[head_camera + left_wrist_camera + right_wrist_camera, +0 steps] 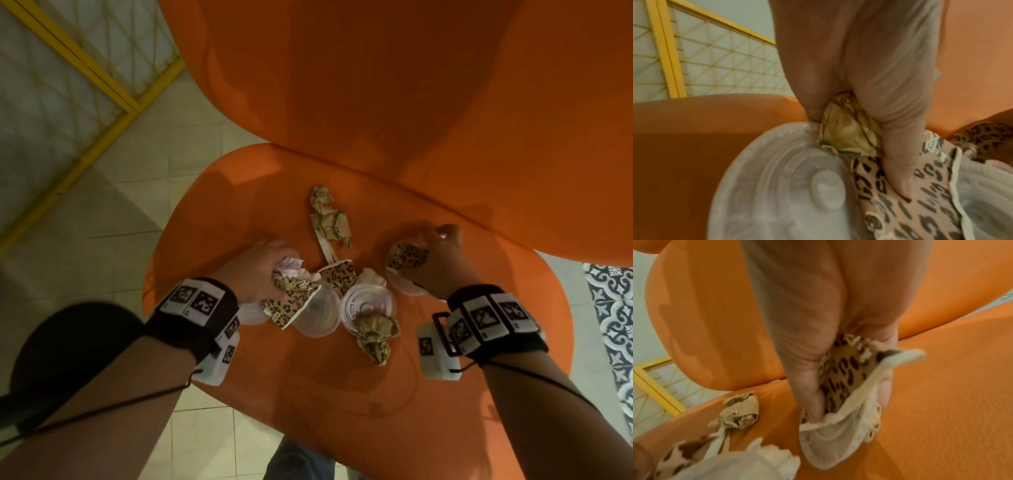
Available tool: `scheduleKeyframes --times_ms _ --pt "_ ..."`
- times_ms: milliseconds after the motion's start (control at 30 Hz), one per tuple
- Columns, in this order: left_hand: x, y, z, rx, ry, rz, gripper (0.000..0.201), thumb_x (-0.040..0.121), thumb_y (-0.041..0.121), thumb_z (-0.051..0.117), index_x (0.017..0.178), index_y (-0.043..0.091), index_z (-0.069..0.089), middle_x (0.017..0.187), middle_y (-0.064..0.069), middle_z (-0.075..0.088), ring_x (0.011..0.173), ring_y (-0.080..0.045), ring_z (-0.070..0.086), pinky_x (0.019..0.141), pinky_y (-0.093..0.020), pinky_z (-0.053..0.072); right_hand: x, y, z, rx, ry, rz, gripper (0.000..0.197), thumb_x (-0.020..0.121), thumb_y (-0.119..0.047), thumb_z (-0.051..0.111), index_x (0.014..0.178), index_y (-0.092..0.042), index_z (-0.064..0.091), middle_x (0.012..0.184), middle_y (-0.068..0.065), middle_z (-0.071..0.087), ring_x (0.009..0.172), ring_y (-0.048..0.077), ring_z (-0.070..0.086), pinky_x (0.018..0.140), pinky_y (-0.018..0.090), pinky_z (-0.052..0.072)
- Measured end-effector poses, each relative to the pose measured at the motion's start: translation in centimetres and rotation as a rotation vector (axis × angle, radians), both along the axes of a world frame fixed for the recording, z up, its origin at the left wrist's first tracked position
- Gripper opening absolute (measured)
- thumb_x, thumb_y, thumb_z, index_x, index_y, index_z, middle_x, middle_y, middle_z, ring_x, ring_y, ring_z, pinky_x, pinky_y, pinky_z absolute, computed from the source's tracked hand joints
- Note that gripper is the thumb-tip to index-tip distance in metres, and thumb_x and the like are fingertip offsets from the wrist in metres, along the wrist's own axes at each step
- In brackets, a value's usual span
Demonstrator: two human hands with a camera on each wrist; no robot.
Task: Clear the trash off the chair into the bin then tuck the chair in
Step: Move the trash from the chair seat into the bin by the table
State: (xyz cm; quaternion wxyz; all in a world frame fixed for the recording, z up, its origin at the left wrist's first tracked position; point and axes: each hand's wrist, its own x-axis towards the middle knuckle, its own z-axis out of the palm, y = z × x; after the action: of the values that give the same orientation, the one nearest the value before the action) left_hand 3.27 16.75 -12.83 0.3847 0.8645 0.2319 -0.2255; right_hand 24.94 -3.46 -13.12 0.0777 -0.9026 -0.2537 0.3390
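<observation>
An orange chair seat [239, 212] carries scattered trash. My left hand [255, 274] grips a bundle at the seat's left: crumpled paper [846, 134], a leopard-print wrapper [291, 305] and a clear plastic lid [789, 186]. My right hand [435, 260] pinches a leopard-print wrapper [844, 369] together with a clear plastic lid [830, 444] at the seat's right. Between the hands lie a crumpled brown paper [330, 217] with a white strip, another leopard wrapper [339, 277], two clear lids [368, 305] and a second brown paper ball [375, 334].
The chair's orange backrest [376, 85] rises just beyond the trash. Pale floor tiles [113, 219] lie to the left, with a yellow-framed lattice panel [78, 68] beyond. Patterned blue tiles [613, 308] border the right. No bin shows in any view.
</observation>
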Motion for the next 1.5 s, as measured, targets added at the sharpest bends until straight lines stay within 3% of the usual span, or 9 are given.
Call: scheduleKeyframes --times_ms 233,300,467,633,767,867,1000,1133,1500 --pt "0.0 -0.3 0.0 0.037 -0.054 -0.002 0.058 0.062 0.013 0.083 0.115 0.014 0.058 0.101 0.009 0.049 0.103 -0.013 0.043 0.089 -0.030 0.039 -0.3 -0.7 -0.4 -0.055 -0.075 -0.116 0.082 0.071 -0.030 0.080 0.133 0.002 0.038 0.144 0.021 0.020 0.109 0.039 0.052 0.091 0.037 0.045" --pt "-0.2 -0.3 0.0 -0.004 -0.051 0.021 0.057 0.063 0.012 0.083 0.114 0.014 0.058 0.102 0.009 0.051 0.102 -0.014 0.048 0.087 -0.030 0.041 -0.6 -0.9 -0.4 -0.014 -0.089 -0.115 0.083 0.071 -0.030 0.080 0.136 -0.002 0.037 0.151 0.019 0.013 0.113 0.040 0.052 0.088 0.039 0.047" --pt "-0.9 -0.4 -0.1 -0.115 -0.036 0.112 0.057 0.063 0.007 0.083 0.112 0.019 0.056 0.105 0.007 0.054 0.095 -0.012 0.057 0.082 -0.023 0.044 -0.7 -1.2 -0.5 0.116 -0.043 -0.120 0.097 0.071 -0.026 0.080 0.148 -0.018 0.021 0.142 0.014 0.036 0.117 0.037 0.051 0.083 0.041 0.047" --pt "-1.8 0.7 1.5 -0.194 -0.010 0.322 0.056 0.063 0.008 0.085 0.105 0.031 0.057 0.099 0.014 0.065 0.097 -0.005 0.062 0.089 -0.032 0.051 -0.7 -1.6 -0.2 0.105 -0.078 -0.046 0.055 0.076 -0.022 0.075 0.125 -0.009 0.055 0.123 0.017 0.050 0.104 0.037 0.056 0.075 0.029 0.038" --pt "0.4 1.7 5.6 -0.202 -0.143 0.457 0.037 0.066 0.012 0.082 0.091 0.029 0.060 0.086 0.014 0.071 0.084 0.006 0.066 0.066 -0.012 0.054 0.9 -1.7 0.5 0.257 -0.157 -0.228 0.066 0.075 -0.025 0.077 0.134 -0.015 0.048 0.134 0.016 0.038 0.109 0.036 0.053 0.087 0.034 0.044" --pt "4.5 1.5 6.3 -0.219 -0.200 0.546 0.043 0.068 0.015 0.082 0.103 0.027 0.059 0.090 0.016 0.064 0.078 0.003 0.064 0.051 -0.003 0.046 2.0 -0.9 0.0 0.221 -0.109 -0.289 0.076 0.075 -0.029 0.077 0.140 -0.018 0.039 0.143 0.016 0.032 0.121 0.035 0.047 0.095 0.039 0.044" --pt "9.9 0.3 3.4 -0.095 -0.139 0.342 0.063 0.070 0.017 0.081 0.125 0.022 0.051 0.115 0.010 0.060 0.107 -0.012 0.058 0.088 -0.025 0.048 2.6 0.3 -0.9 0.094 -0.017 -0.218 0.082 0.075 -0.034 0.076 0.143 -0.021 0.034 0.146 0.012 0.028 0.129 0.033 0.042 0.102 0.040 0.041" --pt "12.2 -0.6 0.1 0.050 0.004 0.068 0.087 0.069 0.017 0.082 0.142 0.013 0.034 0.148 -0.006 0.034 0.132 -0.026 0.039 0.109 -0.041 0.036 3.3 0.7 -0.9 0.071 -0.009 -0.182 0.078 0.074 -0.034 0.077 0.140 -0.021 0.039 0.142 0.010 0.031 0.126 0.031 0.044 0.102 0.038 0.041" --pt "12.0 -0.7 -0.1 -0.058 -0.014 0.171 0.080 0.073 0.012 0.078 0.141 0.016 0.036 0.139 -0.003 0.049 0.124 -0.021 0.050 0.104 -0.038 0.042 3.1 0.1 -0.4 0.208 0.073 -0.160 0.060 0.076 -0.018 0.075 0.131 -0.020 0.049 0.131 0.007 0.055 0.120 0.026 0.051 0.088 0.033 0.045"
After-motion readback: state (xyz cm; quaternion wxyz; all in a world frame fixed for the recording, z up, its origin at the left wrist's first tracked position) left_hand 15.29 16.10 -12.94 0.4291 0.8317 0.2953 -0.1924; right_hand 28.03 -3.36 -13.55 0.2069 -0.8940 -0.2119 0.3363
